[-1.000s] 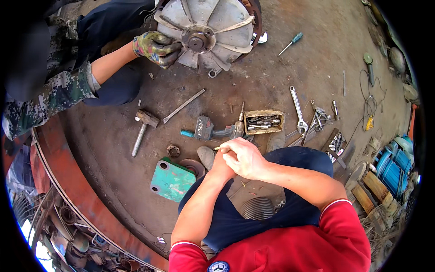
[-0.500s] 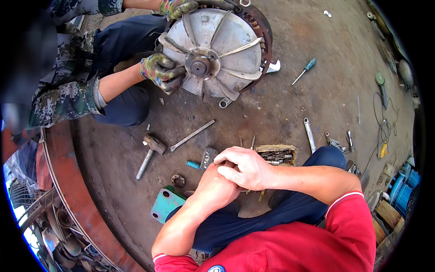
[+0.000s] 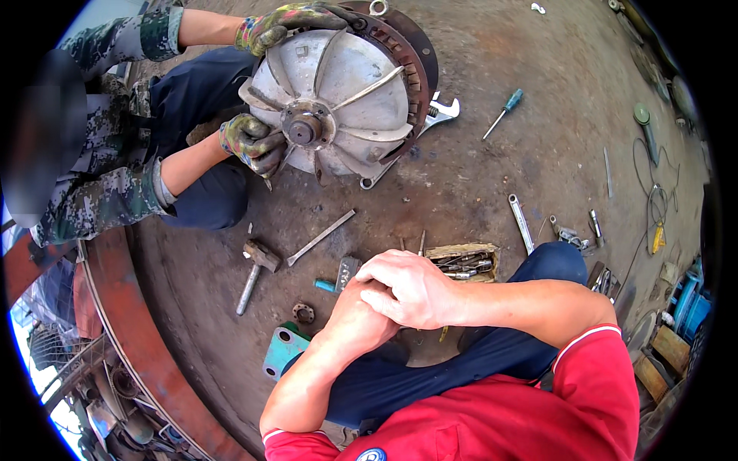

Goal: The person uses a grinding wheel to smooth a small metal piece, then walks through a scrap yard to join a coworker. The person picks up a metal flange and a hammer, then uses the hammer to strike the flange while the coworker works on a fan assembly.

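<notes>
My right hand [image 3: 409, 289] is closed over my left hand [image 3: 360, 321], both held together above my lap; the left fingers are mostly hidden, so whatever they hold cannot be made out. Just beyond them lie a grey tool battery [image 3: 347, 270], a teal-handled tool [image 3: 324, 285] and a box of metal sockets [image 3: 481, 263]. Past these, a co-worker's two gloved hands [image 3: 250, 143] grip a round finned metal housing [image 3: 360, 100] with a central hub, one at its top and one at its lower left. An adjustable wrench [image 3: 446, 109] sticks out from behind the housing.
A hammer [image 3: 254, 274], flat chisel [image 3: 321, 237], flanged ring [image 3: 303, 313] and green plate [image 3: 278, 353] lie on the floor. Right are a screwdriver [image 3: 503, 112], a long wrench [image 3: 521, 224], a cable [image 3: 657, 207] and blue parts [image 3: 692, 303]. A curved rusty rim [image 3: 154, 369] runs along the left.
The co-worker's second gloved hand has come onto the top of the housing. My clasped hands have stayed together, sitting slightly lower in view; the small object poking out of them earlier no longer shows.
</notes>
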Tool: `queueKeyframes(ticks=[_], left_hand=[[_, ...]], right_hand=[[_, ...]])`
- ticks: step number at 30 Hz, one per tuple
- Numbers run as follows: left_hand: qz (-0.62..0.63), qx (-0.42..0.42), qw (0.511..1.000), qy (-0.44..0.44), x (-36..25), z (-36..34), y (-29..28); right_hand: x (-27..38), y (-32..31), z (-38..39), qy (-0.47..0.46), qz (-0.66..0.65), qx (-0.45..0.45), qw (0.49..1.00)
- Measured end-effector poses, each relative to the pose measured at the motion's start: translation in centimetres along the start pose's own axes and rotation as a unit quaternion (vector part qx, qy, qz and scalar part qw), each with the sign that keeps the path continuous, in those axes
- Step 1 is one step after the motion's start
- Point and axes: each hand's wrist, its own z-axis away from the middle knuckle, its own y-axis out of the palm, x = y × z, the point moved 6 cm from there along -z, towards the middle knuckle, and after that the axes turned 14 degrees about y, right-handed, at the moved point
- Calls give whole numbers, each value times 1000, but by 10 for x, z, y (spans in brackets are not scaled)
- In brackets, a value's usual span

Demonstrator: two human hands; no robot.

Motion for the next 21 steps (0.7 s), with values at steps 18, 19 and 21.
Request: queueKeyframes(ticks=[18,19,21], left_hand=[[46,25,997,-65,14,-6,2],[61,10,996,-64,14,-8,2],[58,23,995,-72,18,-8,4]], right_hand=[[-7,-5,-5,-13,8,-6,1000],[-6,-6,-4,-14,5,-8,1000],[-7,-9,-3,-17,-1,-14,1000]])
